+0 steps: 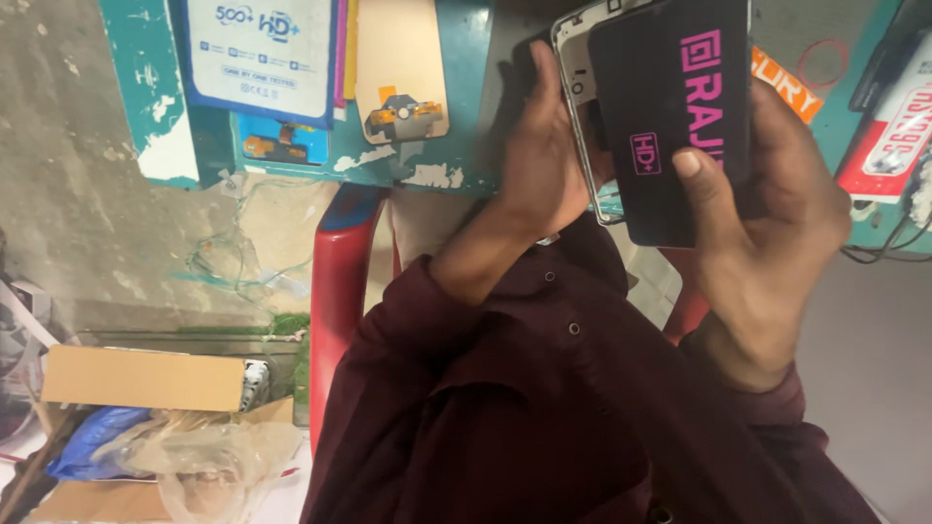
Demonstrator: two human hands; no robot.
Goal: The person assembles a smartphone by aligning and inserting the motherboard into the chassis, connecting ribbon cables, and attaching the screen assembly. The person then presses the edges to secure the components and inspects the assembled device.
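Head view, the only one here. Both hands are up at about 1 o'clock in the frame, over the edge of a teal table (466, 39) with badly chipped paint.

The left hand (544, 146) has its fingers curled together around the long edge of a phone frame (575, 58), a thin silvery metal rim with a pale inside. The right hand (777, 213) is clamped on a black screen panel (660, 107): the thumb is pressed flat on its face and the fingers are wrapped behind it. The panel is glossy, flat and round-cornered, with magenta lettering, and it lies over most of the frame, skewed a little so the frame's rim peeks out at 10 o'clock of it.

My read is this is the lining-up bit, panel against frame, not seated yet. Getting it in would call for squaring the corners and pressing evenly, since thin glass hates twisting.

Other stuff: at 11 o'clock on the table there's a white and blue box (257, 53) and a tan card (403, 82) with a small orange and grey part on it. A red and white pack (898, 126) and black cables (888, 252) sit at 3 o'clock. The maroon shirt (544, 408) fills 6 o'clock, with a red chair (340, 281) beside it. A cardboard box (146, 378) and a crinkly plastic bag (214, 456) are at 8 o'clock.
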